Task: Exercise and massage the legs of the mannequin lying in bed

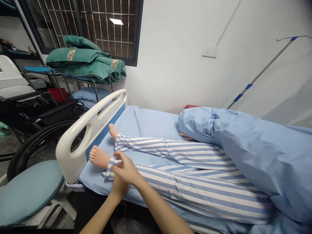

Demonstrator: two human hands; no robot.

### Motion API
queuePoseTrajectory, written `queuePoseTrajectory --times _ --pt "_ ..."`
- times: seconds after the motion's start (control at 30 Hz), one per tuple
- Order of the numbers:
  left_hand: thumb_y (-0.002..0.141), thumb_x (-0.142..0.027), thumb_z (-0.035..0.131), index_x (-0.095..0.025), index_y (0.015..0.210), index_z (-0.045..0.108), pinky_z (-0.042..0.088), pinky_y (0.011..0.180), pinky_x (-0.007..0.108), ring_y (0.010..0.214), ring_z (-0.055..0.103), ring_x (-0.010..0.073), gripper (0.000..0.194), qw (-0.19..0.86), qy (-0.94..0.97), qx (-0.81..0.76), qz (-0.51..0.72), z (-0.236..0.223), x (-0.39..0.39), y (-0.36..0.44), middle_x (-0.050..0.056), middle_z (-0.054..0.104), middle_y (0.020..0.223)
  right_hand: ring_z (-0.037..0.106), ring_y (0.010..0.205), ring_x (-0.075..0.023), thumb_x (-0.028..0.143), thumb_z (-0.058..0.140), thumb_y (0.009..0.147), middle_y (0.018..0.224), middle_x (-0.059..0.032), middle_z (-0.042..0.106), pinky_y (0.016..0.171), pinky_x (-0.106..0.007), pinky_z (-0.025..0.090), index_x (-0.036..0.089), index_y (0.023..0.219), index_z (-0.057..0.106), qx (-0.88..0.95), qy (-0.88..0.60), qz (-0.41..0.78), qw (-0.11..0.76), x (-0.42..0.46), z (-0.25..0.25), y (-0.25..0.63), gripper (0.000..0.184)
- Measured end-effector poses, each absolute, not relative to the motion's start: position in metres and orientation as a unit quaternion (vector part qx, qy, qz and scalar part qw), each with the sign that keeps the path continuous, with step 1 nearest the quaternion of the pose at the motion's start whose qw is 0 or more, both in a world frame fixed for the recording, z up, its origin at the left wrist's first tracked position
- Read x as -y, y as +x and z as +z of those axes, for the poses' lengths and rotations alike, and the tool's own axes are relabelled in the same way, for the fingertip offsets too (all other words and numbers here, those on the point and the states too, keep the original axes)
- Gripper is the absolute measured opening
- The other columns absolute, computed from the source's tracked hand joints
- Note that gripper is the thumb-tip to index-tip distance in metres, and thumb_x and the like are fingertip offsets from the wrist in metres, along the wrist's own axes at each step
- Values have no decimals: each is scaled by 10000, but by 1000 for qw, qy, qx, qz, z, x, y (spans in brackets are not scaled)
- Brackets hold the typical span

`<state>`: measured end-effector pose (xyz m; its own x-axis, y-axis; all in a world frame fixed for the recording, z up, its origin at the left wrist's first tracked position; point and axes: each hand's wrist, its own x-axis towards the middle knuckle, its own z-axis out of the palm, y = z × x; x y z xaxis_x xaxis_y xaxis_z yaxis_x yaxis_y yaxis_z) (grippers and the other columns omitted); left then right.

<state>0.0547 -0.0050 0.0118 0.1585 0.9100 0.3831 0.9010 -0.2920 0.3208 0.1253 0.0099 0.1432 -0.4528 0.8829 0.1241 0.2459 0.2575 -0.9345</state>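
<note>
My right hand crosses over from the lower right and has its fingers on the cuff of the blue-and-white striped pyjama trousers, at the ankle of a lying care mannequin. That cuff sits just above the mannequin's bare near foot. My left hand lies under my right hand at the trouser edge, its fingers hidden. The far foot rests on the blue bed sheet. A pale blue blanket covers the mannequin's upper body, and a mannequin hand shows beneath it.
A white bed footboard stands left of the feet, beside a black wheelchair with a teal seat. Green folded bedding lies on a rack by the barred window. A pole with blue tape leans against the wall.
</note>
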Motion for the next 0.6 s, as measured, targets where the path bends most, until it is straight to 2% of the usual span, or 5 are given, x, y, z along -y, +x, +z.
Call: queuePoseTrajectory --times 0.2,0.37,0.43,0.5,0.6 --pt "592 -56 466 -123 1172 502 261 1024 553 1187 396 338 585 -48 759 -583 287 8 8 55 163 506 1211 441 1160 -228 225 562 671 1281 -100 455 925 -363 380 162 1280 334 737 -423 387 359 -88 136 98 653" --pt "587 -57 465 -146 1213 459 282 1008 586 1154 430 334 632 -58 746 -586 312 -1 5 61 170 517 1175 340 1244 -251 251 533 688 1352 -147 363 1000 -376 297 109 1324 256 773 -467 262 341 -149 130 55 708" --pt "622 -84 475 -188 1230 448 295 995 598 1153 432 340 617 -70 742 -582 326 -6 4 61 163 526 1165 364 1218 -245 250 554 674 1318 -149 398 989 -351 302 97 1294 297 802 -468 214 303 -167 119 41 688" --pt "661 -123 480 -208 1244 442 305 995 591 1167 421 341 590 -75 745 -578 324 -11 3 60 160 524 1174 459 1111 -247 277 589 663 1197 -141 500 929 -340 344 94 1219 383 812 -501 188 233 -179 104 38 620" --pt "674 -131 469 -173 1249 446 294 1020 570 1191 401 332 577 -65 747 -587 305 -14 3 60 166 505 1211 537 978 -273 346 620 664 1002 -151 593 857 -356 361 93 1065 499 796 -578 146 104 -186 79 54 489"
